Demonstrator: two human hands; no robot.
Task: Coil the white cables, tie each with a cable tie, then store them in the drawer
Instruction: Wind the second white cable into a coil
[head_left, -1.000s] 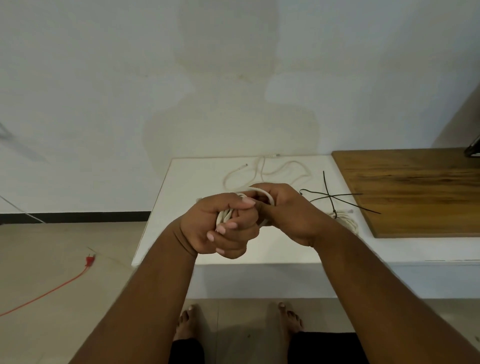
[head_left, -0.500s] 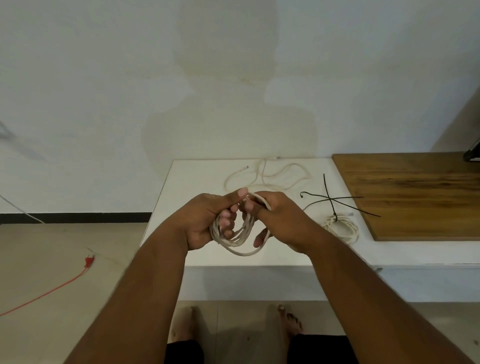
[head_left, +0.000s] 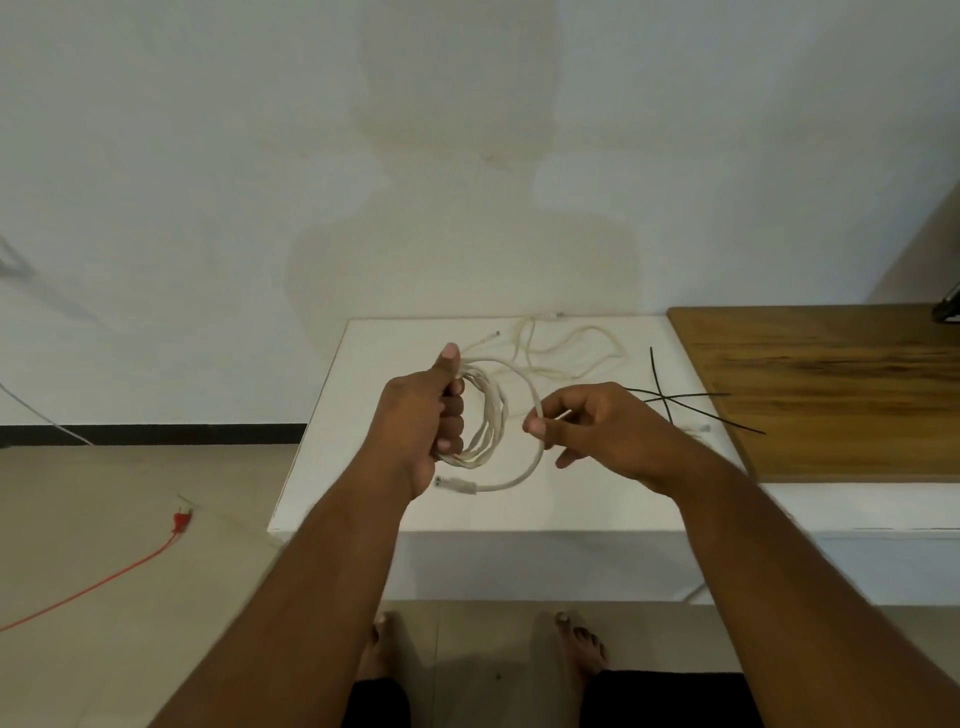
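Note:
My left hand (head_left: 423, 415) grips a bundle of white cable loops (head_left: 488, 415) above the white cabinet top (head_left: 363, 467), thumb up. My right hand (head_left: 597, 431) pinches the free tail of that same cable between thumb and forefinger; the tail curves down to a plug end (head_left: 457, 484) hanging below the coil. A second white cable (head_left: 566, 353) lies loose at the back of the cabinet top. Black cable ties (head_left: 670, 397) lie crossed to the right. Another coiled cable (head_left: 698, 430) peeks out behind my right wrist, mostly hidden.
A wooden board (head_left: 831, 389) covers the cabinet's right part. A red cord with a plug (head_left: 179, 519) lies on the tiled floor at the left. My bare feet (head_left: 576, 644) stand in front of the cabinet. No drawer front is clearly visible.
My hands were clasped together on the cable; they have separated, the left keeping the coil and the right drawing the free tail out to the right.

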